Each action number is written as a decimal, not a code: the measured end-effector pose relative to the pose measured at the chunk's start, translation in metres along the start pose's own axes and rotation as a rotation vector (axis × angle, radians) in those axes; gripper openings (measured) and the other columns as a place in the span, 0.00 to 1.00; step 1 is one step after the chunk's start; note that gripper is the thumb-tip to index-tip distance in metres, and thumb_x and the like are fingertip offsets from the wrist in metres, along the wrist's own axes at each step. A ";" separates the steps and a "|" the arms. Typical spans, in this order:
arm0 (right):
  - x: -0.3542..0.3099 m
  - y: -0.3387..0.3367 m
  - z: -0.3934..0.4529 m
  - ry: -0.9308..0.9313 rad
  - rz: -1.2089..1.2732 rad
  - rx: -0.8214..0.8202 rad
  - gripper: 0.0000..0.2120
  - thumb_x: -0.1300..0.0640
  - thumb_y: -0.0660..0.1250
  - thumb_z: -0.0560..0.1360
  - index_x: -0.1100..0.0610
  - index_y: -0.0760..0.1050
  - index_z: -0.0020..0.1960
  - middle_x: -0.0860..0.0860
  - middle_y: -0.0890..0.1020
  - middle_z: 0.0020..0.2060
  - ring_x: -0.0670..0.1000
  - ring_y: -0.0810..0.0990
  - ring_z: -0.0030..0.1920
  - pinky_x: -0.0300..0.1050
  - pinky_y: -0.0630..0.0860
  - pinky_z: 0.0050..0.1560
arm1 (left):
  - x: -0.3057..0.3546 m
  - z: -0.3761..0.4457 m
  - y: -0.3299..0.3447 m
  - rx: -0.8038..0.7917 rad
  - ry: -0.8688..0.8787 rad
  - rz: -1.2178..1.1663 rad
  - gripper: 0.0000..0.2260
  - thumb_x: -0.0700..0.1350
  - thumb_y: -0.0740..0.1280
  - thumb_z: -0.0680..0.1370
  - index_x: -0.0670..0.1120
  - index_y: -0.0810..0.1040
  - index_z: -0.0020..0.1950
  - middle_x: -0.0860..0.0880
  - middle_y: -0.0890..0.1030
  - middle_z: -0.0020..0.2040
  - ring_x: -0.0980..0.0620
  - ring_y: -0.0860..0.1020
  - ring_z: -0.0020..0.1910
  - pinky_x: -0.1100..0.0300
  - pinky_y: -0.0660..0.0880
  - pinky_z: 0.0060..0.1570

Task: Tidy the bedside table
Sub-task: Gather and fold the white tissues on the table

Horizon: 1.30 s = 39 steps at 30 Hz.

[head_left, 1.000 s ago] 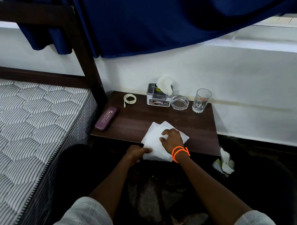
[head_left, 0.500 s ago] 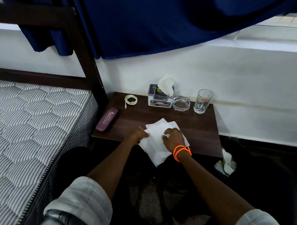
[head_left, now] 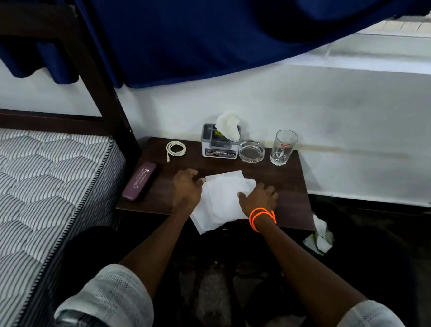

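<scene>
pressing thin white tissue [head_left: 221, 198] on dark wood-grain table [head_left: 278, 181], left hand [head_left: 186, 188] spread, right hand [head_left: 258, 197] spread flat

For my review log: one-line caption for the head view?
Both hands, left hand and right hand, rest on white tissue sheets overhanging the bedside table.

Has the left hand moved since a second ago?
Yes. The left hand has come up from below the table's front edge onto the bedside table, and now rests at the left edge of the white tissue, nearer the purple case.
</scene>
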State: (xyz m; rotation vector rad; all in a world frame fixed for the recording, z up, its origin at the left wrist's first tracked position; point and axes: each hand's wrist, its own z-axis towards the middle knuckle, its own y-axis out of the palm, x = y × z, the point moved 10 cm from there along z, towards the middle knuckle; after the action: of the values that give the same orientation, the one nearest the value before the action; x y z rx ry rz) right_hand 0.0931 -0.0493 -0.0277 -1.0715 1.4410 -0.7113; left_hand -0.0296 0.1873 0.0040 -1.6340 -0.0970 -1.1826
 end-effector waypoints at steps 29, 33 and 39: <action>0.015 -0.027 0.029 -0.077 0.518 0.014 0.06 0.58 0.72 0.74 0.62 0.83 0.47 0.58 0.86 0.43 0.58 0.83 0.47 0.46 0.77 0.52 | -0.006 -0.033 0.032 -0.176 0.132 0.210 0.14 0.49 0.73 0.76 0.48 0.83 0.61 0.47 0.79 0.63 0.47 0.73 0.67 0.56 0.65 0.69; 0.023 -0.034 0.036 -0.009 0.721 0.024 0.06 0.61 0.73 0.74 0.62 0.84 0.50 0.60 0.86 0.45 0.58 0.84 0.48 0.53 0.81 0.56 | 0.000 -0.032 0.022 -0.097 0.062 -0.016 0.11 0.47 0.69 0.80 0.43 0.82 0.60 0.44 0.82 0.60 0.45 0.77 0.64 0.55 0.70 0.66; 0.028 -0.037 0.042 0.027 0.749 0.001 0.09 0.61 0.72 0.74 0.61 0.84 0.53 0.60 0.86 0.48 0.58 0.84 0.48 0.52 0.81 0.56 | 0.000 -0.031 0.040 -0.224 -0.055 -0.076 0.11 0.46 0.67 0.81 0.42 0.82 0.58 0.43 0.85 0.57 0.44 0.80 0.60 0.56 0.73 0.60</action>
State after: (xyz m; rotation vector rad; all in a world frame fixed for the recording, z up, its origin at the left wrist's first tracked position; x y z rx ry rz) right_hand 0.1440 -0.0837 -0.0137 -0.4479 1.7051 -0.1835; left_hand -0.0262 0.1466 -0.0252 -1.8737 -0.0639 -1.2413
